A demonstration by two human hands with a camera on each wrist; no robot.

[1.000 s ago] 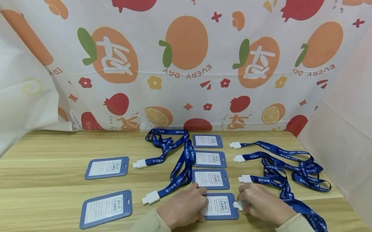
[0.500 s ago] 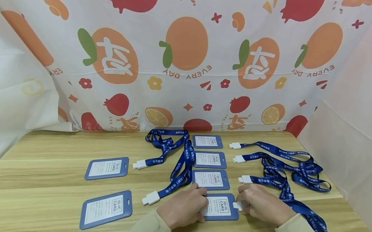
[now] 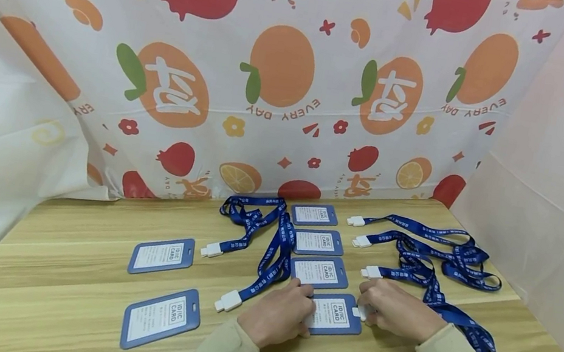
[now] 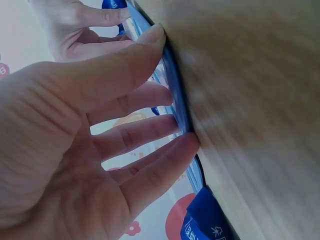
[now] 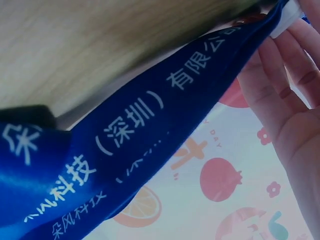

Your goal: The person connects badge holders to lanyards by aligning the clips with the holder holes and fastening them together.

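Note:
In the head view, a blue ID card holder (image 3: pixel 334 315) lies face up on the table between both hands. My left hand (image 3: pixel 278 314) grips its left end, thumb on the near edge and fingertips along the far edge, as the left wrist view shows with the holder's edge (image 4: pixel 175 90). At the slotted right end, my right hand (image 3: pixel 399 308) pinches the white plastic clip (image 3: pixel 360 313) of a blue lanyard; the clip's tip overlaps the slot. The lanyard strap (image 5: pixel 125 125) with white lettering runs away from the right hand, which partly hides the clip.
Several more card holders (image 3: pixel 319 270) lie in a column behind, with lanyards (image 3: pixel 415 241) to their right. Two holders (image 3: pixel 162 317) sit at left, beside two lanyards (image 3: pixel 267 272). A fruit-print cloth (image 3: pixel 271 137) hangs behind the wooden table (image 3: pixel 52 263).

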